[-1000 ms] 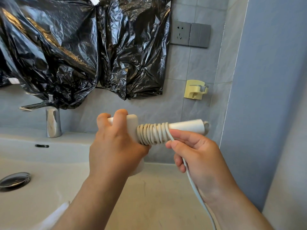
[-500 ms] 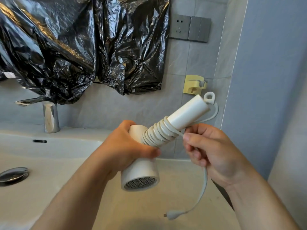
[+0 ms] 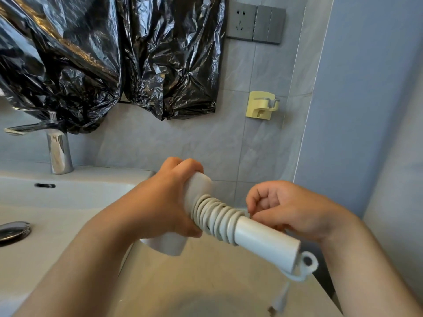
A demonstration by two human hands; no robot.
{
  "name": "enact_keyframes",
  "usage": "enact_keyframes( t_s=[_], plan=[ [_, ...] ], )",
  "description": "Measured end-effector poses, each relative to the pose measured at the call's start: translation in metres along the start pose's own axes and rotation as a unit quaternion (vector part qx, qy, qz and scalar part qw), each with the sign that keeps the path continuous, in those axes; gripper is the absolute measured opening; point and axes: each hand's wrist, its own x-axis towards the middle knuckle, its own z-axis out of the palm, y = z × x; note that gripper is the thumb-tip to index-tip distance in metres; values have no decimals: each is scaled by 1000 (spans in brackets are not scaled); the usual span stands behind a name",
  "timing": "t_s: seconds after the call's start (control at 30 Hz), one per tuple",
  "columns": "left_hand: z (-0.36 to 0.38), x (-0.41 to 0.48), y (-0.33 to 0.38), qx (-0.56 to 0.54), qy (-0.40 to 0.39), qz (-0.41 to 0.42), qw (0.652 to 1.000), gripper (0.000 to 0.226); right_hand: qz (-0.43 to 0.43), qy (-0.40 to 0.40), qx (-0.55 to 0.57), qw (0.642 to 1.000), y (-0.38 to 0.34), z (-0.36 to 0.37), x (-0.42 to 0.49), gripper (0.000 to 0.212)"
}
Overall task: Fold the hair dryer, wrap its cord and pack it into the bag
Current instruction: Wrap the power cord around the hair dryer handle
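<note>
Left hand grips the hair dryer body. Right hand pinches the cord beside its handle coils.

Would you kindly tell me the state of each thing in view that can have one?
Hair dryer, not folded.
Cord, coiled around the handle, tail loose.
Plug, dangling free.
Left hand, grips the dryer body.
Right hand, pinches the cord.
Faucet, no water running.
Wall socket, nothing plugged in.
Yellow wall hook, empty.

A bathroom: white sink, chrome faucet, grey tiled wall.
</note>
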Motion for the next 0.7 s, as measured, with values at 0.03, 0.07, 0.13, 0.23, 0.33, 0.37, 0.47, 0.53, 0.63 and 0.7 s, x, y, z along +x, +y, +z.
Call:
enact_keyframes(
  t_s=[0.03,0.07,0.13,0.23,0.33,0.37,0.47,0.53,0.63,0.7],
  plan=[
    [0,0,2,36,15,-4,999,90,-2,29,-37,999,1,3,3,17],
    [0,1,3,69,30,-10,997,91,-5,64,-64,996,-1,7,5,20],
    [-2,2,6,108,63,-24,992,93,-19,147,-94,985,-6,14,8,22],
    [-3,3,6,136,101,-20,985,91,-33,244,-164,955,-11,23,10,20],
    [1,4,3,160,136,-5,978,90,-46,308,-241,919,-11,31,13,14],
    [2,4,3,166,151,3,974,88,-65,320,-238,915,-12,33,14,11],
    [6,5,5,168,179,8,969,84,-118,338,-269,894,-15,40,12,18],
    [8,5,8,156,198,-8,968,81,-137,355,-317,869,-18,43,9,22],
    [14,5,14,138,244,-21,960,72,-168,398,-337,837,-23,47,5,25],
    [18,5,17,127,263,-27,956,66,-173,430,-343,817,-23,48,6,21]
  ],
)
